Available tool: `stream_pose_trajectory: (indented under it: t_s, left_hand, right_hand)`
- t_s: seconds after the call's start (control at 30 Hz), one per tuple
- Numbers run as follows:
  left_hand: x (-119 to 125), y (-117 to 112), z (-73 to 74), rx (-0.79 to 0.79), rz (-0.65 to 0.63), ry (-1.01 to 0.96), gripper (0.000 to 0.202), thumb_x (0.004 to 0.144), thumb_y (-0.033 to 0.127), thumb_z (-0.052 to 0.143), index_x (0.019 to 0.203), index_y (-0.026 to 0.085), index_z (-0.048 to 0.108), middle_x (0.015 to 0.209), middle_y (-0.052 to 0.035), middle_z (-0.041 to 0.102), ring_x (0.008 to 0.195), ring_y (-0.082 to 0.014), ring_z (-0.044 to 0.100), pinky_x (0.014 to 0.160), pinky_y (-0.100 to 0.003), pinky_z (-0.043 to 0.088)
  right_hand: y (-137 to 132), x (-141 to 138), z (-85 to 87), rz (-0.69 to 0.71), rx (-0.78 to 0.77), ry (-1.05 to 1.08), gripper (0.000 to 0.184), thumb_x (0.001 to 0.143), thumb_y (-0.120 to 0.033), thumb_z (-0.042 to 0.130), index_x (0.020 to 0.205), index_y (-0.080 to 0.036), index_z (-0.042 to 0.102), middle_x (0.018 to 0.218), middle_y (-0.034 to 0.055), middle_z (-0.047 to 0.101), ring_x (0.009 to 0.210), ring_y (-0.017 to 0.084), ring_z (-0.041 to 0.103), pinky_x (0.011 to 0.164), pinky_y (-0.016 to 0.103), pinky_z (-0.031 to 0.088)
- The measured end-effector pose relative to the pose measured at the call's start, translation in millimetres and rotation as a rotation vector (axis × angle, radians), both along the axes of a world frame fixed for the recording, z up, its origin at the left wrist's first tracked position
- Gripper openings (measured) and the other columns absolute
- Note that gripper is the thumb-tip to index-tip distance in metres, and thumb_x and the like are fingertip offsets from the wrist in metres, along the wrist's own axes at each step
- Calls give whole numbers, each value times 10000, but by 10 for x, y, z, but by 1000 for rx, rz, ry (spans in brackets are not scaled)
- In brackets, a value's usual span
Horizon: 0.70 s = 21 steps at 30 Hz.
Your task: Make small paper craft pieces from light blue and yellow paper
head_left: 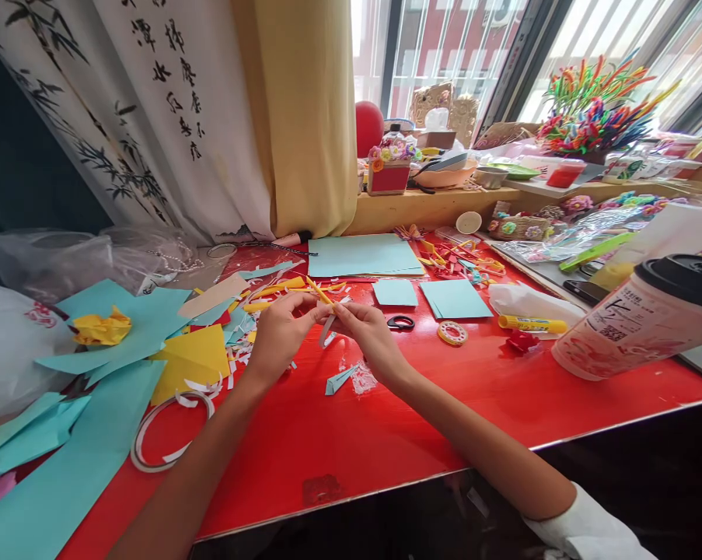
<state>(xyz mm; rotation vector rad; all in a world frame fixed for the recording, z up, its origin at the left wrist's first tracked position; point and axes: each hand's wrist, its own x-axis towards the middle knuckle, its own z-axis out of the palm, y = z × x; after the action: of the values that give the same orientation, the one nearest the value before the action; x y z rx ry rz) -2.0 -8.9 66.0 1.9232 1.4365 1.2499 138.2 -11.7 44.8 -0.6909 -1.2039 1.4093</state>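
Both my hands meet above the middle of the red table [385, 435]. My left hand [281, 330] pinches a thin yellow paper stick [319, 292] that points up and to the left. My right hand [367, 330] is closed at the stick's lower end, where a short white strip [327, 330] hangs from the fingers. Beneath the hands lie small white scraps and a folded light-blue paper bit [339, 379]. Black scissors [400, 322] and a roll of tape [452, 333] lie just right of my right hand.
Light-blue paper sheets [362, 255] and yellow sheets [192, 356] cover the left and back of the table. A yellow glue stick [531, 323], a lidded drink cup [642, 319], plastic bags and a cluttered windowsill with paper flowers [589, 117] surround the work spot.
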Motion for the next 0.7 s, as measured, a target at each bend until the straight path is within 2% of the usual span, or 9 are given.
stream_pose_trajectory:
  t_s: [0.17, 0.37, 0.6, 0.7]
  left_hand:
    - [-18, 21, -12, -67, -22, -48, 246, 745, 408, 569, 778, 174, 638, 791, -27, 645, 746, -165, 573, 680, -274, 428]
    - [-17, 19, 44, -209, -128, -121, 273, 700, 403, 613, 826, 163, 642, 804, -46, 659, 770, -187, 598, 715, -307, 447]
    - [5, 20, 9, -221, -75, -170, 225, 687, 355, 622, 788, 155, 625, 724, -21, 637, 713, -169, 583, 684, -296, 439]
    - [2, 15, 2, -224, -79, -237, 210, 696, 336, 607, 790, 153, 648, 747, -23, 641, 733, -159, 568, 710, -290, 432]
  right_hand:
    - [29, 11, -24, 7, 44, -79, 335, 773, -452, 550, 824, -142, 666, 749, 51, 654, 815, 174, 638, 849, 354, 471]
    - [44, 41, 4, -4, 72, -123, 324, 778, -456, 536, 759, -152, 648, 749, 36, 631, 782, 162, 621, 827, 329, 475]
    - [87, 56, -56, -51, 121, -309, 348, 794, -472, 505, 697, -157, 616, 800, 45, 612, 769, 156, 598, 764, 309, 474]
    - [103, 64, -70, -58, 146, -346, 333, 807, -456, 496, 693, -166, 612, 748, 40, 610, 796, 173, 604, 771, 316, 461]
